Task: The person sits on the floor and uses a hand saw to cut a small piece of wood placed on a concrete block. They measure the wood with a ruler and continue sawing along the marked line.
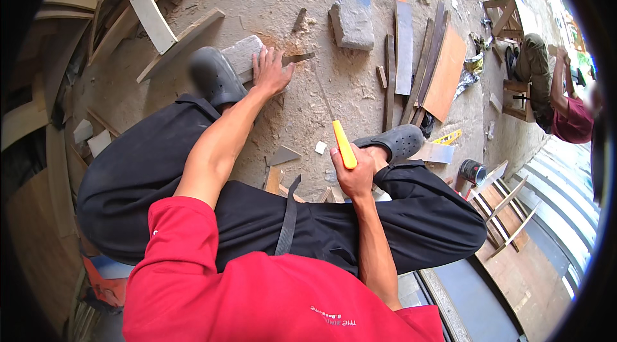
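My left hand (271,71) reaches forward, fingers spread, and presses on a grey stone block (243,54) and a thin pointed wood strip (297,58) lying on the dusty concrete floor. My right hand (352,172) rests near my right knee, closed around the yellow handle (344,144) of a tool; its working end is hidden. I sit low with black trousers, a red shirt, and dark clogs (215,75) on both feet.
A second grey stone block (353,19) lies ahead. Boards and an orange panel (445,73) lie to the right, planks (146,5) at upper left. A small can (473,172) stands at right. Another person (553,95) crouches at far right by wooden frames.
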Action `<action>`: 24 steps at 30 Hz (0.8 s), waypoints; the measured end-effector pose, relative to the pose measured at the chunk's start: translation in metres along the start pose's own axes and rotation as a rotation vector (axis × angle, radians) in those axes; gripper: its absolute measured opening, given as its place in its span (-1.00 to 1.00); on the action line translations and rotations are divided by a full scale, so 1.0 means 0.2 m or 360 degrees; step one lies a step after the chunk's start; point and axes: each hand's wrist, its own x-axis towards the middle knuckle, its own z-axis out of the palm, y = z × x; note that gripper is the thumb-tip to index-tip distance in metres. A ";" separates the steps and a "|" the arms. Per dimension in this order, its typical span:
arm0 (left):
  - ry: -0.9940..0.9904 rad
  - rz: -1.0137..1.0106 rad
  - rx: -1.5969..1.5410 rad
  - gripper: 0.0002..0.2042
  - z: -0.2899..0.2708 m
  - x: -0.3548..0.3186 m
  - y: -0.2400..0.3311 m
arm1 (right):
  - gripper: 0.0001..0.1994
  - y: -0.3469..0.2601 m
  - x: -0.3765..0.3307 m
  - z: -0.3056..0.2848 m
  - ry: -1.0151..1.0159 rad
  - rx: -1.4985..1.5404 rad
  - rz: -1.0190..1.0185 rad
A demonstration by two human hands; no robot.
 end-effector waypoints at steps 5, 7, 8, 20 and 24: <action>-0.0430 -0.0036 -0.0107 -0.50 -0.10 0.14 0.02 | -0.78 0.07 -0.01 0.06 -0.0087 0.0049 -0.0029; -0.0460 -0.0068 -0.0056 -0.50 -0.07 0.17 0.01 | -0.80 0.11 -0.01 0.10 -0.0064 0.0042 -0.0100; -0.0466 -0.0095 -0.0059 -0.49 -0.05 0.18 0.01 | -0.82 0.14 -0.01 0.13 -0.0037 0.0031 -0.0151; -0.0629 -0.0218 -0.0029 -0.48 0.00 0.25 -0.04 | -0.81 0.15 0.02 0.12 -0.0051 0.0019 -0.0145; -0.0656 -0.0242 0.0006 -0.46 -0.04 0.25 -0.01 | -0.81 0.18 0.03 0.11 -0.0076 0.0130 -0.0136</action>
